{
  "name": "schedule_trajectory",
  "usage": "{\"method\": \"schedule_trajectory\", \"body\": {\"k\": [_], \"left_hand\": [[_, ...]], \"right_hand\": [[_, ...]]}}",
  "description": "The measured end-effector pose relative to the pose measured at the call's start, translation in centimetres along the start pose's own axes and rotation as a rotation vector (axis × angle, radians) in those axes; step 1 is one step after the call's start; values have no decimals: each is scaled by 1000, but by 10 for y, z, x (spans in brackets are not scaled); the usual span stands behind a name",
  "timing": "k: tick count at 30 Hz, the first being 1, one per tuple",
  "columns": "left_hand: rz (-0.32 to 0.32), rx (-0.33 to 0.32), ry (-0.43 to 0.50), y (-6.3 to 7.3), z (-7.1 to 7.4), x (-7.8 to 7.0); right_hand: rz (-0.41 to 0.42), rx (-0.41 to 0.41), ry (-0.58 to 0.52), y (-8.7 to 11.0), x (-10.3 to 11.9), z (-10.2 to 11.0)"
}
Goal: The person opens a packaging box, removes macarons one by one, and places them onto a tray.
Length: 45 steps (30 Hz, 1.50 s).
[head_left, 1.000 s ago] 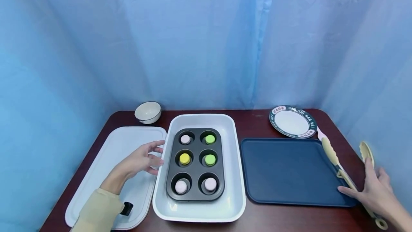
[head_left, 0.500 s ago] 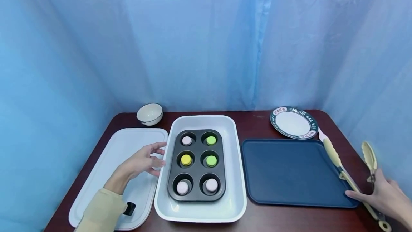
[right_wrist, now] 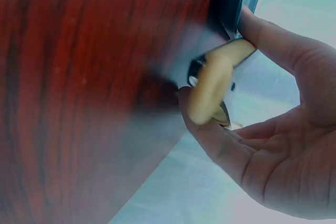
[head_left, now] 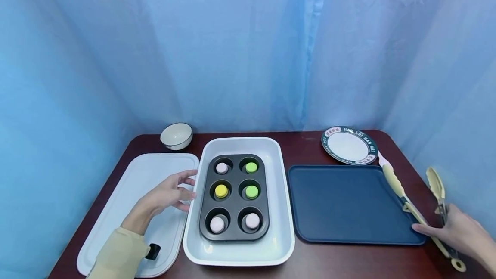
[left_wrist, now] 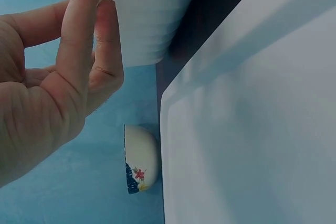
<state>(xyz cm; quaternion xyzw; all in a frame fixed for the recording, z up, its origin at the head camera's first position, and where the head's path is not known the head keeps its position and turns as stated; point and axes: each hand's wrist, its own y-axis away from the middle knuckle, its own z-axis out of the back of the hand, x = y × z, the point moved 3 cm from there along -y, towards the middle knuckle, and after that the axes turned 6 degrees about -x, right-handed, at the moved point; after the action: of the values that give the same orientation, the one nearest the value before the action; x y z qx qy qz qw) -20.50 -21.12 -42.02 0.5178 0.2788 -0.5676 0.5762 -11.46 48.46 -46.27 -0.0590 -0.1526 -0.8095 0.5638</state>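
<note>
My right hand [head_left: 461,229] holds cream-tipped tongs [head_left: 394,181] near their ring end, thumb on the tray side and fingers round the other arm. The tongs' arms spread in a V, one along the blue tray's right edge. In the right wrist view, the cream ring end [right_wrist: 212,85] sits between thumb and curled index finger. My left hand [head_left: 168,193], fingers loosely bent and holding nothing, is by the left rim of the white basin [head_left: 280,236]. Inside the basin, a dark muffin tin [head_left: 236,175] holds pink, green and yellow macarons [head_left: 221,191].
A white board [head_left: 135,184] lies under my left arm, with a bowl [head_left: 176,136] behind it. The blue tray [head_left: 356,206] is right of the basin. Behind it stands a green-rimmed plate [head_left: 348,146], with a pale pink strip beside it. Blue curtains [head_left: 232,55] enclose the table.
My right hand has slid back along the tongs toward the ring end, showing more of the right-hand arm. The left hand keeps its place by the basin.
</note>
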Motion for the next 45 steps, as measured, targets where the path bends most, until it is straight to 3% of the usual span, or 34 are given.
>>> {"method": "schedule_trajectory", "body": {"k": [9,14,17,22,30,35,39,45], "left_hand": [[12,-9,7,3,-1,4],[11,-8,9,4,0,3],[3,-4,11,4,1,2],[-3,3,18,2,2,2],[-5,7,29,0,2,3],[-1,3,28,0,1,3],[3,5,33,1,2,4],[6,11,43,0,2,4]], "right_hand": [[21,-36,23,1,-1,4],[148,-205,-12,9,17,18],[226,-278,-45,14,36,34],[287,-211,-91,20,74,57],[498,-298,-201,32,142,74],[657,-297,-268,36,182,76],[766,-306,-242,38,211,71],[795,-248,-186,30,242,61]]}}
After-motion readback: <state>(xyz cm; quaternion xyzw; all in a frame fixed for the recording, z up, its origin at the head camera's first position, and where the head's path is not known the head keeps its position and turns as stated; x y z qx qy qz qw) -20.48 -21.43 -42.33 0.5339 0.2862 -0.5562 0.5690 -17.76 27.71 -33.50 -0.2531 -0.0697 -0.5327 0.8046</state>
